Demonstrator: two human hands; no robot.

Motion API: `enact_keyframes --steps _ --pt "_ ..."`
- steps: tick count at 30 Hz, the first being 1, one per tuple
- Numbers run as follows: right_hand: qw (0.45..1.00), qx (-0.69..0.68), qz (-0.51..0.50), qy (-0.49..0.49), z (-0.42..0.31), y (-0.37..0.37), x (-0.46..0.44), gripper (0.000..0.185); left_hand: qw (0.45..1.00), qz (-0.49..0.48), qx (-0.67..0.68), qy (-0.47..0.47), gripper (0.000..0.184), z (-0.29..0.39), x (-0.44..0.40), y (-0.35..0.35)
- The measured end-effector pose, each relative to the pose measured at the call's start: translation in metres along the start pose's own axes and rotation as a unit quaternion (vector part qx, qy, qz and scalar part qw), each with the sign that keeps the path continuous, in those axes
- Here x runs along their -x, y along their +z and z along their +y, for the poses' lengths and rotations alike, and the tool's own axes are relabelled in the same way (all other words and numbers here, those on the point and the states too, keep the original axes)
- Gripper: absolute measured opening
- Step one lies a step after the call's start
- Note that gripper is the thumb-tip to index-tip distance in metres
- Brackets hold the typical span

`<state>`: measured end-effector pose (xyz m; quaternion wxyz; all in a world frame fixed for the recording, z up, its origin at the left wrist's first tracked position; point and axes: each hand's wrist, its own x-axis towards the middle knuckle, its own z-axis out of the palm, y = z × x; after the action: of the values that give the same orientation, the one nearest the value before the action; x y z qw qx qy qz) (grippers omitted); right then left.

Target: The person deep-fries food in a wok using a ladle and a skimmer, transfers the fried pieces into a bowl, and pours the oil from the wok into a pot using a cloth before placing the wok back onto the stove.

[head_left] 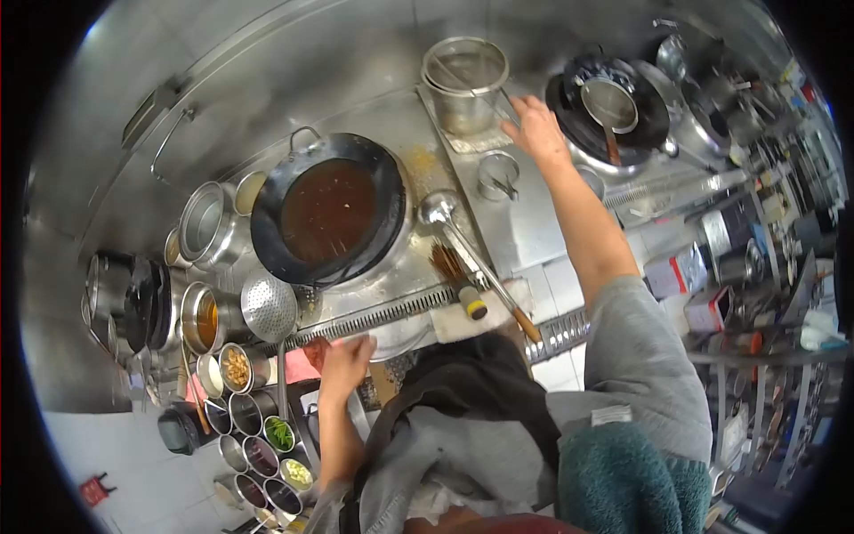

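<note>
My right hand (538, 133) reaches out over the right side of the counter, fingers apart, with nothing visible in it. It is close beside a tall steel pot (464, 111) that has a strainer in its mouth. Below that hand stands a small clear container (498, 176). My left hand (345, 367) hangs at the stove's front edge, its fingers loosely apart and somewhat blurred. Near it are a perforated skimmer (269, 304) and a slotted grate (391, 313). A black wok (391, 214) of reddish-brown liquid (329, 211) sits on the burner in front of me.
A steel ladle (463, 240) and a bamboo brush (449, 265) lie right of the wok. Several ingredient tins, including one of chopped greens (279, 433), stand at the left. Another wok (569, 116) holds a wood-handled strainer (609, 105). Steel pots (206, 227) line the left side.
</note>
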<state>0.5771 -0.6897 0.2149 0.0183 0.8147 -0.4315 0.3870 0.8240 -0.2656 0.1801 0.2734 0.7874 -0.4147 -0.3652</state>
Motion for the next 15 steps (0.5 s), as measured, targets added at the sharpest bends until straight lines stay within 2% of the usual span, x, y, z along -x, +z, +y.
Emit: enact_keyframes --steps 1,2,3,4,6,7,8,9,11,13,15 --pt "0.995 0.088 -0.048 0.032 0.009 0.021 -0.005 0.038 0.996 -0.015 -0.084 0.015 0.036 -0.016 0.004 -0.001" --pt "0.982 0.087 -0.157 0.067 0.019 0.037 -0.011 0.042 0.988 -0.068 -0.136 0.037 0.038 -0.038 0.008 -0.004" --pt "0.974 0.091 -0.186 0.096 0.020 0.044 -0.017 0.040 0.990 -0.054 -0.129 0.035 0.038 -0.066 0.009 0.000" --pt "0.962 0.094 -0.220 0.127 0.018 0.051 -0.014 0.037 0.989 -0.068 -0.124 -0.036 0.038 -0.099 0.018 0.008" --pt "0.961 0.063 -0.194 0.188 0.029 0.076 -0.007 0.036 0.982 -0.070 -0.085 -0.156 0.040 -0.124 0.040 0.019" --pt "0.963 0.058 -0.189 0.182 0.021 0.078 -0.011 0.036 0.976 -0.061 -0.052 -0.204 0.041 -0.129 0.050 0.024" --pt "0.928 -0.053 -0.239 0.283 0.009 0.078 -0.016 0.035 0.975 -0.013 0.006 -0.220 0.040 -0.153 0.063 0.041" --pt "0.865 -0.161 -0.289 0.378 -0.001 0.080 -0.014 0.034 0.968 0.030 0.062 -0.239 0.038 -0.175 0.070 0.057" --pt "0.896 -0.256 -0.154 0.328 -0.006 0.118 0.002 0.041 0.947 0.040 0.120 -0.296 0.037 -0.205 0.095 0.087" --pt "0.859 -0.350 -0.094 0.362 -0.039 0.126 0.012 0.052 0.925 0.029 0.155 -0.345 0.035 -0.227 0.120 0.116" --pt "0.773 -0.512 -0.104 0.359 -0.070 0.115 0.022 0.054 0.909 0.018 0.178 -0.377 0.034 -0.243 0.130 0.138"
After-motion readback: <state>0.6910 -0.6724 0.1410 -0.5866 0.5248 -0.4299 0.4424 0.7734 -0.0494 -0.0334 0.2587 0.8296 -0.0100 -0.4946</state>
